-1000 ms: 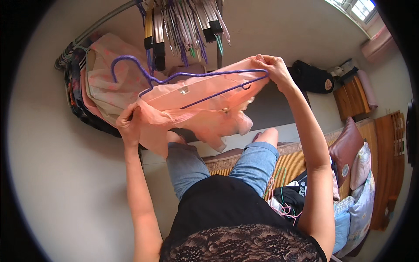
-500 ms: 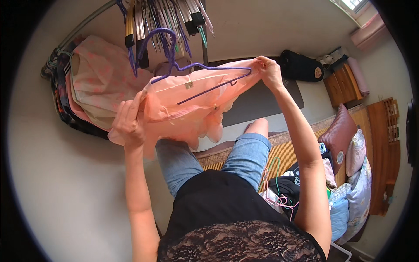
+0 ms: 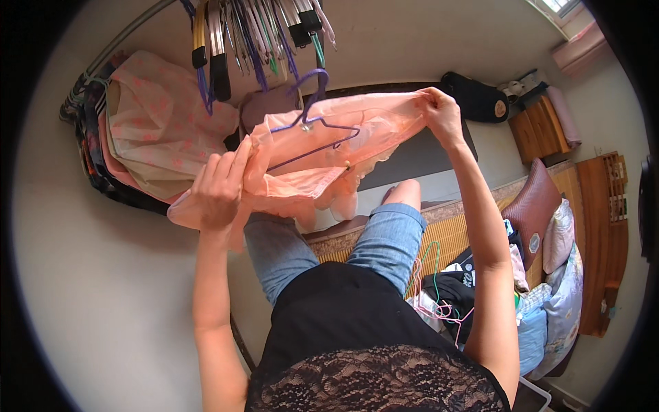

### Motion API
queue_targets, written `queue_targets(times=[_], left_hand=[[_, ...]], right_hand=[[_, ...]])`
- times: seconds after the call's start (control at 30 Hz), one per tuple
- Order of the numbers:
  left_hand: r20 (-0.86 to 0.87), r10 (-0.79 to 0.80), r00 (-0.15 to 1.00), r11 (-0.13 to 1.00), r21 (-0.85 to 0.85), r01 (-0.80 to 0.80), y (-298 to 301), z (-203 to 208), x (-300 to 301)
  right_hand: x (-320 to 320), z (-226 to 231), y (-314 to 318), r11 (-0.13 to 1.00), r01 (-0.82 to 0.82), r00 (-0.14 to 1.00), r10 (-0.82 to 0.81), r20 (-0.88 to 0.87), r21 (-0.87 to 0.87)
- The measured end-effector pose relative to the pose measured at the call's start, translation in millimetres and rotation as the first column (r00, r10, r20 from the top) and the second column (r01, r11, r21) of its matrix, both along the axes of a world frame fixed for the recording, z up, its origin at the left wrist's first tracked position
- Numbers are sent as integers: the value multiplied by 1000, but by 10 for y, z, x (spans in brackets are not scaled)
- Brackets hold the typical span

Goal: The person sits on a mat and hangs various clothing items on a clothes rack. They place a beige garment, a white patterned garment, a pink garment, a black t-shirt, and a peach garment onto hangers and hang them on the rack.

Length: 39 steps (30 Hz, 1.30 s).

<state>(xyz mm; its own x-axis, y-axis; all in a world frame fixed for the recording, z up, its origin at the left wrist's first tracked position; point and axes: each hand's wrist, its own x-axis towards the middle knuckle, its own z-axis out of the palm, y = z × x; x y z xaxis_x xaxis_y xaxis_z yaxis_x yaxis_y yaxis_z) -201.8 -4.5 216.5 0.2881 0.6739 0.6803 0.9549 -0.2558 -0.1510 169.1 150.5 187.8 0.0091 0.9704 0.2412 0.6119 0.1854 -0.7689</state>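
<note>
Both hands hold a thin peach-pink garment (image 3: 322,154) stretched out in front of the person, above the knees in blue denim. The left hand (image 3: 218,189) grips the garment's lower left end, its fingers (image 3: 226,165) lying flat along the cloth with the thumb behind it, so the cloth is pinched between them. The right hand (image 3: 439,113) is raised higher and clenched on the garment's upper right edge, pulling it taut. A purple wire hanger (image 3: 312,123) sits inside the garment; its hook rises above the cloth near the middle and its arms show through the sheer fabric. Just above, a row of empty hangers (image 3: 254,31) in purple, black, green and yellow hangs from a rail. To the left, a pale pink patterned garment (image 3: 158,117) hangs against darker clothes. Below the right forearm, loose pink and green wire hangers (image 3: 436,288) lie on a heap of clothes beside a woven mat (image 3: 446,237). A dark brown cushion (image 3: 532,209) leans at the right, near pale blue bedding (image 3: 549,316). A black bag (image 3: 477,99) lies on the floor beyond the right hand.
</note>
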Motion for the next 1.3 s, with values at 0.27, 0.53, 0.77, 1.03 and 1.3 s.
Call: queue_targets(times=[0.27,0.53,0.77,1.03,1.3], left_hand=[[754,-118,646,984,0,180,399,-472,71],[901,-188,390,903,3,429,408,-595,242],[903,-189,387,926,33,377,369,-340,294],[997,-8,74,867,-30,497,24,41,264],[881,106,461,819,-340,462,-147,-562,490]], right_hand=[[-289,678,-888,603,-756,604,793,85,-256],[-957,988,-650,747,-614,767,641,-34,255],[-1373,898,-497,806,-592,755,554,-351,-1],[-1661,767,-332,784,-544,819,574,-16,301],[-1961,960,-212,813,-553,797,580,-166,182]])
